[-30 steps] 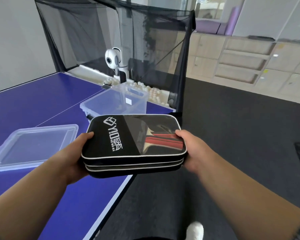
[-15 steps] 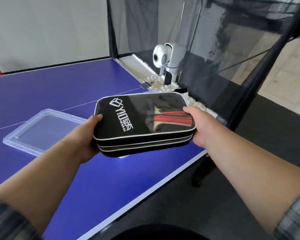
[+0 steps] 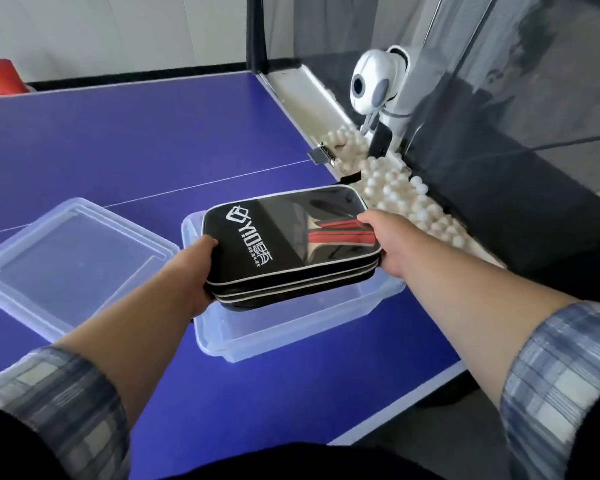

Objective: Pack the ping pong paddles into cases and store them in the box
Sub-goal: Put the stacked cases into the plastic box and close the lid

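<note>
— While we look down over the blue ping pong table (image 3: 125,140), what do we have in our hands?

— We hold a stack of black zippered paddle cases with white piping (image 3: 288,244), one on top of another, level and flat. Our left hand (image 3: 198,268) clasps the near left end, fingers curled underneath and thumb on the lid. Our right hand (image 3: 392,240) grips the right end the same way, thumb lying on top.

— Can we see into the top case?

— Yes, its right half is a clear window, and a paddle with a red and pale wood handle (image 3: 336,233) shows through it. White lettering runs across the solid black half.

— And where are the cases against the box?

— They are directly over the clear plastic storage box (image 3: 291,327), which stands open on the table near its right edge. The stack's underside sits about level with the box rim; whether it touches the rim we cannot tell.

— What lies beside it?

— The clear plastic lid (image 3: 66,258) lies flat on the table just left of the box. Beyond the table's end, a heap of white balls (image 3: 402,192) fills a trough under a black net (image 3: 534,98), with a white ball-serving machine (image 3: 378,81) standing among them. Our plaid sleeves (image 3: 561,375) are pushed back on both forearms.
</note>
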The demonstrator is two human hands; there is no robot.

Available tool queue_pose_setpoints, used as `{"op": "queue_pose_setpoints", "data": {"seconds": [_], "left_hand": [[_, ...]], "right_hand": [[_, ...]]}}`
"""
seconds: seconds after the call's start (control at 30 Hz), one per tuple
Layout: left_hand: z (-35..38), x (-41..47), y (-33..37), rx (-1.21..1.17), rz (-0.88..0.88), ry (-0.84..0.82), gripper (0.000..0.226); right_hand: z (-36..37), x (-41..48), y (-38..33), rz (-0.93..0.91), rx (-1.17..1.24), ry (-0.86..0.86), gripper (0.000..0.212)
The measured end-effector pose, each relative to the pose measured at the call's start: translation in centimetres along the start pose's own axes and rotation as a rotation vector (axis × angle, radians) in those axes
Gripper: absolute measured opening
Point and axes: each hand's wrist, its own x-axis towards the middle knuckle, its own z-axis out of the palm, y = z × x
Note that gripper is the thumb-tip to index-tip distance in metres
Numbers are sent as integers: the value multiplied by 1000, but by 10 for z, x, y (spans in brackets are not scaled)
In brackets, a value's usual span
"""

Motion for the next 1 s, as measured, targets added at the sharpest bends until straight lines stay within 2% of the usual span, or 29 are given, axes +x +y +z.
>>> {"op": "queue_pose_setpoints", "data": {"seconds": [0.13, 0.27, 0.33, 0.43, 0.57, 0.73, 0.8, 0.87, 0.93, 1.0], "left_hand": [[17, 34, -10, 5, -109, 42, 24], [23, 83, -35, 8, -227, 121, 44], [29, 92, -43, 12, -292, 165, 37], [43, 89, -44, -2, -310, 300, 15], [43, 103, -53, 34, -312, 406, 16], [50, 103, -61, 158, -318, 419, 21], [53, 100, -56, 231, -295, 420, 34], [52, 96, -48, 325, -225, 404, 57], [48, 81, -35, 430, -66, 362, 65], [34, 58, -23, 525, 180, 318, 57]], "right_hand": [[13, 55, 17, 104, -84, -13, 6], [24, 100, 35, 177, -169, -13, 11], [29, 121, 44, 204, -213, 2, 14], [37, 157, 59, 165, -298, 4, 20], [52, 164, 65, 120, -425, -40, 25], [51, 160, 81, 142, -501, -79, 23], [51, 161, 81, 115, -543, -76, 26], [52, 157, 77, 48, -619, -59, 27], [55, 149, 74, -44, -655, -19, 27], [63, 134, 72, -104, -654, -1, 35]]}}
